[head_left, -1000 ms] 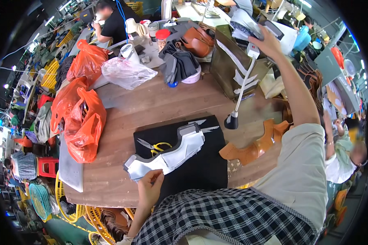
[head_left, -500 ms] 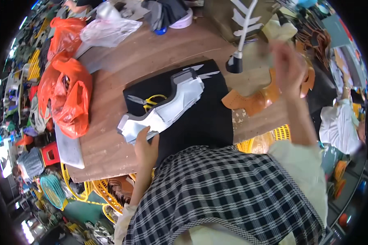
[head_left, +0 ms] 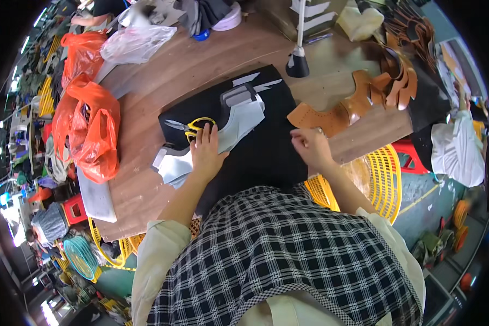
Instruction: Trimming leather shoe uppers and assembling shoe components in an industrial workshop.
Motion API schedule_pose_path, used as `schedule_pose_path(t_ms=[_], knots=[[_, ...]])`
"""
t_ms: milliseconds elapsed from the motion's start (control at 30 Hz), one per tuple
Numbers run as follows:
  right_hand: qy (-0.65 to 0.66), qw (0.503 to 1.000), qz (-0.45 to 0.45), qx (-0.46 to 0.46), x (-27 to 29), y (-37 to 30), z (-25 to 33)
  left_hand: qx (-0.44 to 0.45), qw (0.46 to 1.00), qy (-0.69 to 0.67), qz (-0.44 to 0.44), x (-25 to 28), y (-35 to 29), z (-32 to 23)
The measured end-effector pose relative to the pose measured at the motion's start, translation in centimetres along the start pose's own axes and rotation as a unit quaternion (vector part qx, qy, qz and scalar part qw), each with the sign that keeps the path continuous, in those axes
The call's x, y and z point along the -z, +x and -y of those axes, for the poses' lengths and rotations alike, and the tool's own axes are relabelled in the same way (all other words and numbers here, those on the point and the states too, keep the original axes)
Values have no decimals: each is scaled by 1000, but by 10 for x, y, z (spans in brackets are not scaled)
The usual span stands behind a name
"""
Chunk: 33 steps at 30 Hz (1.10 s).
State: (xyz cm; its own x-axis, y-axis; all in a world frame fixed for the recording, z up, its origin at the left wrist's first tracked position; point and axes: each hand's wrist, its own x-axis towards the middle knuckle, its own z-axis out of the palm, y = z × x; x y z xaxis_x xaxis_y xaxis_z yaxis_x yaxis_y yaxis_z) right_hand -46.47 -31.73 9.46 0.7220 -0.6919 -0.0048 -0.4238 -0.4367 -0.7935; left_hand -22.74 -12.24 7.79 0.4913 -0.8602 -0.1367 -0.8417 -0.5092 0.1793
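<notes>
My left hand (head_left: 205,156) lies with its fingers stretched out over a stack of curved grey-and-white shoe-upper pieces (head_left: 244,122). Its fingertips reach the yellow handles of a pair of scissors (head_left: 192,128). Both stack and scissors rest on a black mat (head_left: 266,155). My right hand (head_left: 313,148) is held over the mat's right edge, fingers curled in; whether something small is pinched there is hidden. Just beyond it lies a brown perforated leather piece (head_left: 326,117), the front one of an overlapping row. White strips (head_left: 246,79) lie at the mat's far edge.
Orange plastic bags (head_left: 89,130) lie at the left of the wooden table (head_left: 141,185). A white pole on a black base (head_left: 297,64) stands beyond the mat, near more white strips. Yellow baskets (head_left: 384,182) sit below the near edge. Other people are around the room.
My right hand has come back from above the leather row at the far right to the mat's edge. My left hand has slid from the stack's near end up towards the scissors.
</notes>
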Motion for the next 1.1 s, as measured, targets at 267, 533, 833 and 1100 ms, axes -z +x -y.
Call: schedule_pose_path(t_ms=[267, 533, 833, 1100], knots=[[37, 995, 94, 12, -30, -15, 13, -29, 992, -51, -108, -5, -6, 6], [484, 803, 259, -234, -82, 13, 93, -204, 951, 104, -206, 40, -20, -8], [589, 704, 279, -282, -44, 20, 96, 135, 914, -383, 10, 78, -53, -40], [141, 982, 78, -95, 45, 30, -52, 121, 934, -335, 15, 118, -48, -41]])
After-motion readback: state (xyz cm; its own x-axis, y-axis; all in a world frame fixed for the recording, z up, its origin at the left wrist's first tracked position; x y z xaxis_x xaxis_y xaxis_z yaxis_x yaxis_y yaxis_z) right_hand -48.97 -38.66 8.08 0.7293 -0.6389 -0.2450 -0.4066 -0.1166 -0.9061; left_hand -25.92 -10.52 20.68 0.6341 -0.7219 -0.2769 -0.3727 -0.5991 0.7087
